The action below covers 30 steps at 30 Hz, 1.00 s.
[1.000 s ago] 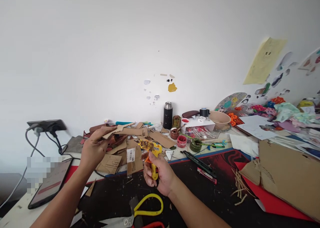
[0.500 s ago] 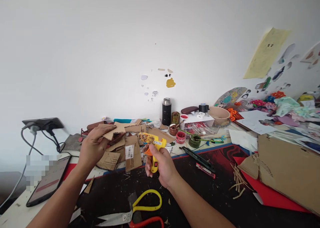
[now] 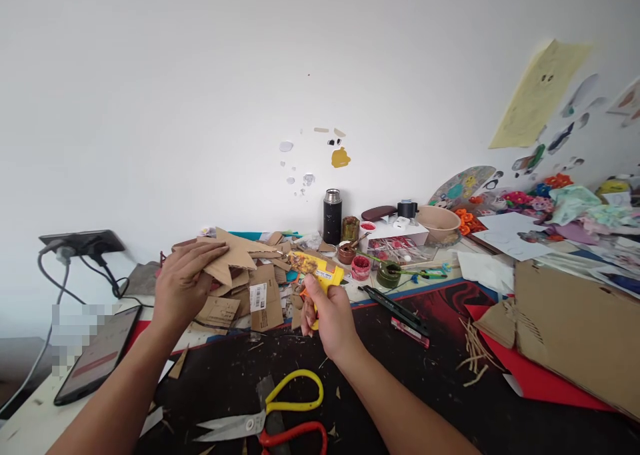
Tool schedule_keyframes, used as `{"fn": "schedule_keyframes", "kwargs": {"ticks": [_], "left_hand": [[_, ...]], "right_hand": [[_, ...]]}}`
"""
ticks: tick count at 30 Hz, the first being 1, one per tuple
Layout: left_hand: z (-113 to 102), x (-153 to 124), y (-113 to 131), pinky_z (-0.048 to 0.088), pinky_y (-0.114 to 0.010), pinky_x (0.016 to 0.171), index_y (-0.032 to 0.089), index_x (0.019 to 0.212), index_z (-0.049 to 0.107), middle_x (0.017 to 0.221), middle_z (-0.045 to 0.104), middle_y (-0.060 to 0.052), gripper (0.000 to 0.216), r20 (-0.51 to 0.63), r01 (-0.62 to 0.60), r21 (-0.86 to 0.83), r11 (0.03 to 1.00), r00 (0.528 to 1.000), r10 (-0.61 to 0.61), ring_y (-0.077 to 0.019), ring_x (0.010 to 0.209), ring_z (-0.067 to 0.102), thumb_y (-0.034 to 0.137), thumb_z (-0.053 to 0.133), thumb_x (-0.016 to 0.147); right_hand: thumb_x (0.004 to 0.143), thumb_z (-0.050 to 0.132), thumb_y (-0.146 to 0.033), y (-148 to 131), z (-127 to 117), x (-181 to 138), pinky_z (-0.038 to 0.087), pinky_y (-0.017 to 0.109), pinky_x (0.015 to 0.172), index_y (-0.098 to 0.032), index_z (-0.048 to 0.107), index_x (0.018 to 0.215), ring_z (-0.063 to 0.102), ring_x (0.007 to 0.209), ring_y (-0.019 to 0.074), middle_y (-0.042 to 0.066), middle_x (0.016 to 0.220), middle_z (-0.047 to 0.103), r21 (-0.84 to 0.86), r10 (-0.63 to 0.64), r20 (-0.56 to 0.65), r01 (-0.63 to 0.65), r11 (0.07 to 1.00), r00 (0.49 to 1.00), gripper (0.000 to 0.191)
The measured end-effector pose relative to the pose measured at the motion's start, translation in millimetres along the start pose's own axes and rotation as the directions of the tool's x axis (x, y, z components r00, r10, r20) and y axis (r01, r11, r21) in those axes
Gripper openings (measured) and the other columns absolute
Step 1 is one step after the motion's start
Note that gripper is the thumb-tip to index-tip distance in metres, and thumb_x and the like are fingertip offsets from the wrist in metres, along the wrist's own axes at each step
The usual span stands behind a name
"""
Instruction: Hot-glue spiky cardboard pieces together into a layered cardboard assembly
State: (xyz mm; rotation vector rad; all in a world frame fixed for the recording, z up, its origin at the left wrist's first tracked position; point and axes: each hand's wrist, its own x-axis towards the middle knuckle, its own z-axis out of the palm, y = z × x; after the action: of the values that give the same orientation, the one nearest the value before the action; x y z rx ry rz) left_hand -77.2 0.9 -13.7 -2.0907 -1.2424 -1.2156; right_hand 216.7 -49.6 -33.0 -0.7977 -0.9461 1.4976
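Observation:
My left hand (image 3: pixel 187 275) grips a cut cardboard piece with pointed edges (image 3: pixel 233 255), its fingers lying over the top and the thumb hidden beneath. In my right hand (image 3: pixel 330 312) is a yellow glue gun (image 3: pixel 323 272), with my fingers wrapped round its handle by the orange trigger. The glue-smeared nozzle end points left toward the cardboard piece, and a small gap seems to lie between them. Below both hands, scissors (image 3: pixel 260 422) with one yellow and one red handle lie open on the dark mat (image 3: pixel 390 388).
Cardboard scraps (image 3: pixel 265 302) are heaped behind my hands. A black flask (image 3: pixel 333 218), paint jars (image 3: pixel 361 267) and a beige bowl (image 3: pixel 439 222) stand along the wall. A green cutter (image 3: pixel 397 310) lies at right, near a large cardboard sheet (image 3: pixel 575 335). A phone (image 3: pixel 100 355) rests at left.
The cardboard piece has turned in my left hand, so its pointed outline now faces me more. The glue gun has shifted slightly to the right and up. The view has tilted a little.

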Motion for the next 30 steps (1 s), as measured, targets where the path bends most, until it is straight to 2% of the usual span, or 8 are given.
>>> {"fn": "schedule_keyframes", "kwargs": {"ticks": [13, 22, 30], "left_hand": [[-2.5, -0.8, 2.2, 0.058, -0.051, 0.107, 0.024, 0.125, 0.085, 0.124, 0.088, -0.011, 0.044, -0.113, -0.085, 0.063, 0.994, 0.989, 0.092, -0.0324, 0.118, 0.079, 0.003, 0.057, 0.098], [-4.1, -0.9, 3.3, 0.057, -0.053, 0.109, 0.026, 0.132, 0.084, 0.128, 0.087, -0.012, 0.048, -0.118, -0.111, 0.08, 0.991, 0.986, 0.119, -0.034, 0.123, 0.078, 0.002, 0.059, 0.099], [-3.6, -2.5, 1.7, 0.057, -0.055, 0.112, 0.029, 0.136, 0.083, 0.13, 0.087, -0.011, 0.054, -0.138, -0.115, 0.079, 0.99, 0.982, 0.125, -0.034, 0.125, 0.077, 0.001, 0.062, 0.096]], "right_hand": [[0.065, 0.082, -0.098, -5.9, 2.9, -2.2, 0.033, 0.022, 0.033, -0.024, 0.053, 0.061, 0.044, 0.03, 0.0099, -0.009, 0.038, 0.041, -0.03, 0.019, -0.032, -0.02, 0.999, 0.999, 0.079], [0.064, 0.082, -0.098, -6.7, 3.7, -3.0, 0.034, 0.023, 0.033, -0.024, 0.058, 0.068, 0.043, 0.03, 0.0103, -0.01, 0.038, 0.042, -0.036, 0.044, -0.029, -0.045, 0.998, 0.999, 0.078], [0.067, 0.081, -0.097, -6.3, 4.4, -3.2, 0.033, 0.023, 0.033, -0.025, 0.052, 0.059, 0.043, 0.03, 0.01, -0.009, 0.038, 0.04, -0.05, 0.024, -0.025, -0.026, 0.998, 0.999, 0.078]]}}
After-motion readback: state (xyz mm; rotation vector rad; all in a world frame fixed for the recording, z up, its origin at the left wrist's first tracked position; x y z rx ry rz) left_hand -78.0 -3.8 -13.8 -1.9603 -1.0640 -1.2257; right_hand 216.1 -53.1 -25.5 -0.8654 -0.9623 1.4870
